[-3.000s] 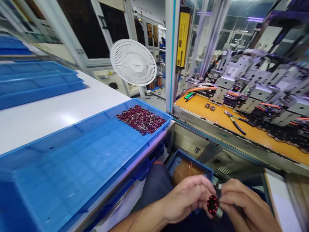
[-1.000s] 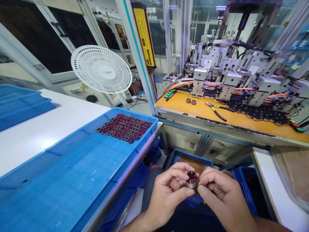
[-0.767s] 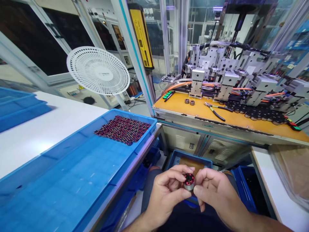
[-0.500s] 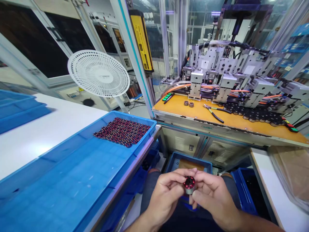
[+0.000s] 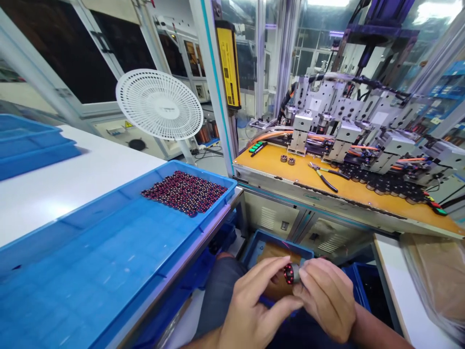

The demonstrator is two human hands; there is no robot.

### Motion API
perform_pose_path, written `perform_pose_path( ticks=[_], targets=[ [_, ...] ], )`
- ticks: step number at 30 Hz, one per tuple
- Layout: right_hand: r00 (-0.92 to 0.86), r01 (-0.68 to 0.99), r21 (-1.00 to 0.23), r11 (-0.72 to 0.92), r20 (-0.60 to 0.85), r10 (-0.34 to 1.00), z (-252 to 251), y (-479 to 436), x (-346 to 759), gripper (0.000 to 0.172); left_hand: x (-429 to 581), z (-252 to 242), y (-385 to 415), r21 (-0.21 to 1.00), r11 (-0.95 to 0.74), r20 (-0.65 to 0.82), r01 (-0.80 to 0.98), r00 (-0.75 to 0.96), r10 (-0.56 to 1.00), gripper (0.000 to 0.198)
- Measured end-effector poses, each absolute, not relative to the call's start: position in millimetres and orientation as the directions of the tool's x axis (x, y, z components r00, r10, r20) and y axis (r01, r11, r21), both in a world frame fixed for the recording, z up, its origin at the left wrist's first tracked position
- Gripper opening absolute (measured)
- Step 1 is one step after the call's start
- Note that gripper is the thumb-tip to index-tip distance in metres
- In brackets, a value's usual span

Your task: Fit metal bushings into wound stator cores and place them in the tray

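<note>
A small motor stator point(image 5: 289, 274), with a dark face ringed by red spots and a grey side, is held over my lap, its face turned left. My right hand point(image 5: 327, 295) is closed on its grey side with thumb and fingertips. My left hand point(image 5: 257, 295) is just to the left, thumb and fingers spread apart. Its fingertips come close to the stator's upper edge; whether they touch it I cannot tell.
A long blue tray point(image 5: 109, 252) on the left holds a dense block of dark and red parts point(image 5: 187, 191). Cutting pliers point(image 5: 325, 177) and several dark stators point(image 5: 385, 182) lie on the orange bench before the machine point(image 5: 341, 121). A blue bin point(image 5: 307, 253) stands below. A white fan point(image 5: 160, 104) is behind.
The stator has tipped from facing up to facing left. My left fingers have spread away from it, while the right hand has turned over it. The view has shifted slightly.
</note>
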State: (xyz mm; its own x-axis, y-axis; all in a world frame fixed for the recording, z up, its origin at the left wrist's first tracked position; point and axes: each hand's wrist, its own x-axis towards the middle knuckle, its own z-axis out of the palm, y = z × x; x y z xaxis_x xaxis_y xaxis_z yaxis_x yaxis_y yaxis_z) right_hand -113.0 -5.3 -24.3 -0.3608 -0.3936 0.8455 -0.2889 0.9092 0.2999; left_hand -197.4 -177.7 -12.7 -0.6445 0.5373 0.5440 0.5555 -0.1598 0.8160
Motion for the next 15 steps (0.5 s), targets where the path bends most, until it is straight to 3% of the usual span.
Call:
perform_pose_path(
  ticks=[2,3,5,8,11,15],
  targets=[
    [-0.36,-0.306,0.25,0.919,0.863,-0.355,-22.4,-10.5,-111.7,0.01,-201.2,-5.5,-174.1,0.8,-0.151,0.557,0.581,-0.623,0.549,0.044],
    [-0.392,-0.328,0.165,0.93,0.872,-0.293,-20.6,-13.7,-111.1,0.011,-203.4,-3.6,-173.0,0.794,-0.154,0.56,0.589,-0.608,0.563,0.039],
    [-0.514,-0.383,-0.121,0.916,0.852,-0.103,-15.6,-19.4,-109.5,0.016,-207.4,-2.3,-173.1,0.784,-0.164,0.562,0.598,-0.574,0.595,0.034],
    [-0.677,-0.445,-0.517,0.731,0.729,0.104,-7.3,-24.6,-105.7,0.025,-210.2,-3.6,-176.3,0.774,-0.187,0.565,0.605,-0.528,0.634,0.036],
    [-0.733,-0.473,-0.666,0.577,0.661,0.162,-2.6,-27.9,-103.0,0.014,-208.8,-5.7,-177.3,0.831,-0.201,0.503,0.519,-0.544,0.671,0.037],
    [-0.743,-0.441,-0.724,0.53,0.626,0.238,-4.3,-34.2,-103.7,0.016,-204.7,-8.6,-173.3,0.958,-0.248,0.281,0.14,-0.613,0.739,0.029]
  ],
)
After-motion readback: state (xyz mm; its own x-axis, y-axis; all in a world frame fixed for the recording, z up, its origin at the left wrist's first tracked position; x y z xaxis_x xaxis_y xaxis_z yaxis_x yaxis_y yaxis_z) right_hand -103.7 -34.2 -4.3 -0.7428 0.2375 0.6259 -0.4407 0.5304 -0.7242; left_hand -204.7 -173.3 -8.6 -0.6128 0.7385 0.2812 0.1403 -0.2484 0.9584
